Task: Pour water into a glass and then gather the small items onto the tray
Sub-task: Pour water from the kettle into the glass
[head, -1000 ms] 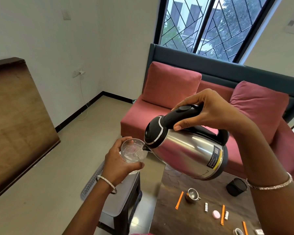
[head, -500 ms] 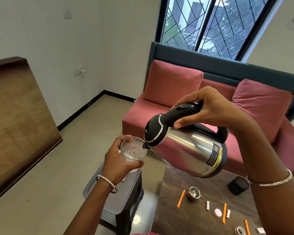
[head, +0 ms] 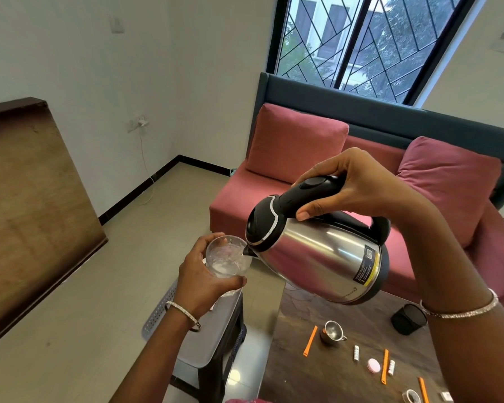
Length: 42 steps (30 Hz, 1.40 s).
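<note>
My right hand [head: 358, 184] grips the black handle of a steel electric kettle [head: 320, 254], tilted with its spout over the rim of a clear glass [head: 229, 258]. My left hand [head: 200, 282] holds that glass from below and behind; it has water in it. Down on the dark table [head: 297, 373] lie small items: orange sticks [head: 310, 341], a small steel cup [head: 332, 333], little white tubes [head: 356, 352], a pink round piece [head: 373, 365] and a tape roll [head: 412, 396]. A grey tray [head: 210, 344] rests on a black stool under my left arm.
A black mesh cup [head: 408, 319] lies on the table's far side. A red sofa [head: 274, 199] with cushions stands behind, under a window. A wooden board [head: 29, 199] leans at the left. A perforated grey mat [head: 157, 312] lies on the floor.
Kettle and glass stay joined at the spout; the view has drifted slightly, and the kettle has lifted a little in frame.
</note>
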### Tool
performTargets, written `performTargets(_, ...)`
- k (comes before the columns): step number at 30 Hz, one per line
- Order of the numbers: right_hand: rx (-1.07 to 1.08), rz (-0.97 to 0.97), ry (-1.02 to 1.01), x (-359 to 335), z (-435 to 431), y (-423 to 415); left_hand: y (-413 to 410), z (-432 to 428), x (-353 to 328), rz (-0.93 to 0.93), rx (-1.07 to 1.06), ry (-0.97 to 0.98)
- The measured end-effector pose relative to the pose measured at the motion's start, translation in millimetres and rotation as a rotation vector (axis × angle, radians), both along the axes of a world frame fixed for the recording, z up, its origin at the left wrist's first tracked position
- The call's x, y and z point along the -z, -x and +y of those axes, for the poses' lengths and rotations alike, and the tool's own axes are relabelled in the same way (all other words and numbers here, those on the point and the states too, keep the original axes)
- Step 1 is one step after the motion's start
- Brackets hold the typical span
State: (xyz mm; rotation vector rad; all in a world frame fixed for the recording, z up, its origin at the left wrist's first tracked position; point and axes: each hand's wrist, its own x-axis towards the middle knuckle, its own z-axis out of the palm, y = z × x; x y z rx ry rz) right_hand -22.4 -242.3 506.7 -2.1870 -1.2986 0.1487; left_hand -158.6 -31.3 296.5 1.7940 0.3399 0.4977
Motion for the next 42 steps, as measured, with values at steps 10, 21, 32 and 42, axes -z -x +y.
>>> performTargets(10,0.005,0.004,-0.001,2.4,-0.1,-1.7,-0.1,0.8,2.6,0.003,0.003,-0.008)
performTargets(21,0.008,0.002,0.014,2.3,0.0,-1.9,-3.0,0.9,6.2,0.008,0.009,-0.009)
performTargets(32,0.009,-0.003,0.015,3.5,-0.8,-4.5,-3.9,-0.5,6.1,-0.002,0.011,0.024)
performTargets(42,-0.004,0.008,0.007,5.1,-2.4,-4.5,-3.8,-1.5,6.5,0.003,0.011,0.019)
